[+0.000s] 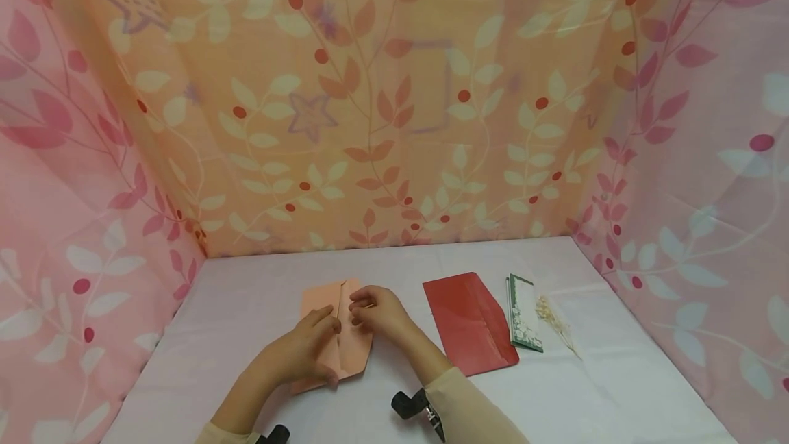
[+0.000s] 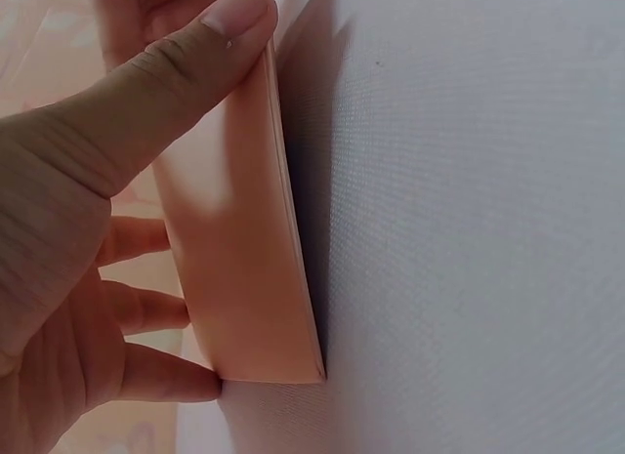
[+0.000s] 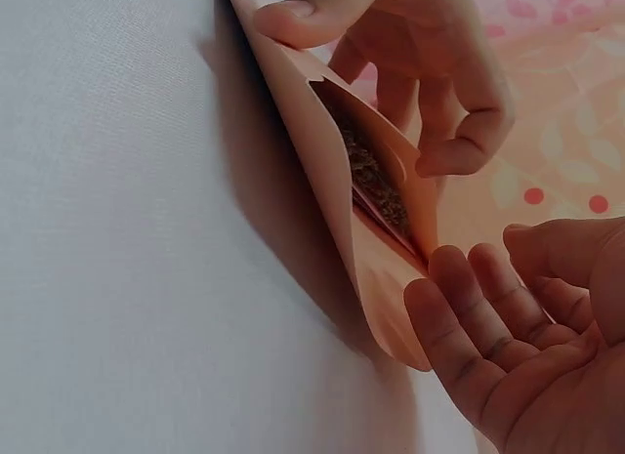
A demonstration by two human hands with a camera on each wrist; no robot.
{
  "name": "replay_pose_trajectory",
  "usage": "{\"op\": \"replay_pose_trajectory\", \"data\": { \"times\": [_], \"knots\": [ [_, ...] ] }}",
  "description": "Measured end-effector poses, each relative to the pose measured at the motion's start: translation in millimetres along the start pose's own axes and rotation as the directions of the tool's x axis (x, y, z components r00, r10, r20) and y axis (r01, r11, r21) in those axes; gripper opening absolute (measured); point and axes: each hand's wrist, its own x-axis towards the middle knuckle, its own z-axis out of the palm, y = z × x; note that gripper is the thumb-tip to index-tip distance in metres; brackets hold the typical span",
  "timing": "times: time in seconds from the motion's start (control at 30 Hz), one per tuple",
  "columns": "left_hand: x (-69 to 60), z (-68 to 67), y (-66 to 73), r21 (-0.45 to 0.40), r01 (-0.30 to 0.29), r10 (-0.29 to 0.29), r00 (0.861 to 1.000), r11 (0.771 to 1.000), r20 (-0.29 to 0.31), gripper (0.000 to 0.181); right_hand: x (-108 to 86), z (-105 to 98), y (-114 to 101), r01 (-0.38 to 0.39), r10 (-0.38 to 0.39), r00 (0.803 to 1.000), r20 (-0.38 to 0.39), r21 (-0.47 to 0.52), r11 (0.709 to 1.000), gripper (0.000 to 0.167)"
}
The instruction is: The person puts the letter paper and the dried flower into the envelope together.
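Note:
A peach paper envelope lies on the white-covered table, its flap side raised toward the right. My left hand grips it, with the thumb at the near edge and the fingers across the top. The right wrist view shows its mouth gaping, with a brown patterned piece and a thin reddish edge inside; what these are is unclear. My right hand is at the flap, its fingers loosely bent and the fingertips close to or touching the flap's edge.
To the right lies a red envelope. Beside it are a folded white card with a green floral border and a small dried flower sprig. Patterned curtains enclose the table at the back and sides.

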Motion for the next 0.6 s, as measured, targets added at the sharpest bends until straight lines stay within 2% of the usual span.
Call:
{"op": "replay_pose_trajectory", "data": {
  "times": [0.33,0.6],
  "knots": [
    [-2.0,-2.8,0.4,-0.004,-0.013,0.013,0.999,1.0,0.033,0.077,-10.0,-10,-15,0.035,-0.035,0.999,0.005,-0.006,0.999,0.026],
    [-2.8,-4.3,2.5,0.032,-0.005,0.004,0.999,0.999,0.038,0.073,-24.7,-17,-27,0.066,-0.066,0.998,0.0,-0.095,0.993,0.028]
  ]
}}
